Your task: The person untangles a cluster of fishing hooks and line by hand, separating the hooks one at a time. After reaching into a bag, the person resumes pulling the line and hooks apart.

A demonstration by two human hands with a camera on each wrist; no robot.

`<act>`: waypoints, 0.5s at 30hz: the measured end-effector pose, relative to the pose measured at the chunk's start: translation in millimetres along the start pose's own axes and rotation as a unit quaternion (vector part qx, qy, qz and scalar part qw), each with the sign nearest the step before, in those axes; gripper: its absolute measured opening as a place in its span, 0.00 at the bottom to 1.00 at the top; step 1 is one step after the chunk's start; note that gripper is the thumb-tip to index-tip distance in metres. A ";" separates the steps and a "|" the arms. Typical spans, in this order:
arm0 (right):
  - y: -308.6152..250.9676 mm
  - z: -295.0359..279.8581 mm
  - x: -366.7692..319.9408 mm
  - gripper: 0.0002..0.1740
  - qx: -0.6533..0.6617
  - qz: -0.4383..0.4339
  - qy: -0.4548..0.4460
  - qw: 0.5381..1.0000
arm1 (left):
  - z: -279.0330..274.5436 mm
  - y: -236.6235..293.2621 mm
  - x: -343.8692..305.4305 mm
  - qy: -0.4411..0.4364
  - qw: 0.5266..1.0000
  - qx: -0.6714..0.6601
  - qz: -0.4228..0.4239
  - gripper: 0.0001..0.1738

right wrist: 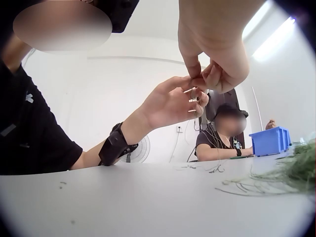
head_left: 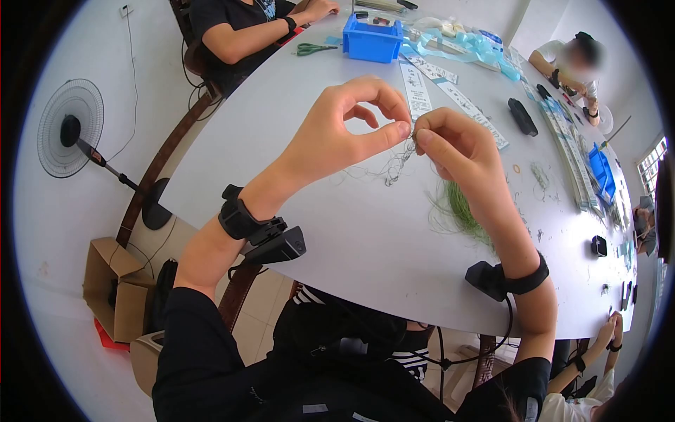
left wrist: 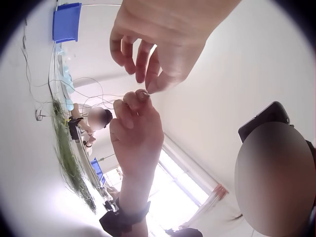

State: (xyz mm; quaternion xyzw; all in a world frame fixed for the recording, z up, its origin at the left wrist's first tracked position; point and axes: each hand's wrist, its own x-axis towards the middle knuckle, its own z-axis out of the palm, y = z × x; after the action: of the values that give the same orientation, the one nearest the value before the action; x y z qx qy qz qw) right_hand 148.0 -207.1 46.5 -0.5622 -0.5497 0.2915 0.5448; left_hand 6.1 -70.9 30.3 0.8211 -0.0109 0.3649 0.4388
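Right hand (head_left: pixel 460 144) pinching strands (head_left: pixel 406 157), cardboard box (head_left: pixel 133 306) in head view only

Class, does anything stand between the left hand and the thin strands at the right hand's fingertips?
Nothing visible does: the left hand is at the strands, beside the right hand. The green bundle lies lower, on the table.

over the table (head_left: pixel 351 260), the left hand (head_left: pixel 325 130) and right hand (head_left: pixel 460 141) hang close together, threads (head_left: pixel 401 165) dangling below. a strand bundle (head_left: pixel 460 207) lies on the table below the right hand; farther off, scissors (head_left: pixel 314 48) rest left of a bin (head_left: pixel 373 46). a fan (head_left: pixel 70 130) stands left of the table.
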 end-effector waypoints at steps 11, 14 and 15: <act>-4.3 -3.6 -0.4 0.12 0.129 0.097 -0.043 0.986 | 0.4 1.7 0.3 0.010 1.000 0.017 -0.003 0.05; -0.7 -5.1 0.5 0.12 0.174 0.106 -0.056 0.977 | 2.9 10.1 1.2 0.030 0.999 0.031 0.023 0.07; -0.3 -5.3 0.6 0.12 0.188 0.109 -0.062 0.974 | 2.1 9.3 1.5 0.023 0.996 0.060 0.059 0.08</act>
State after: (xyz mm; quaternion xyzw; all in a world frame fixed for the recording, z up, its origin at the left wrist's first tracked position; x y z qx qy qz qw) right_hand 153.0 -208.2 48.2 -0.4873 -0.4534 0.4814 0.5703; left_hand 5.2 -77.7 37.1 0.8354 -0.0275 0.4086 0.3665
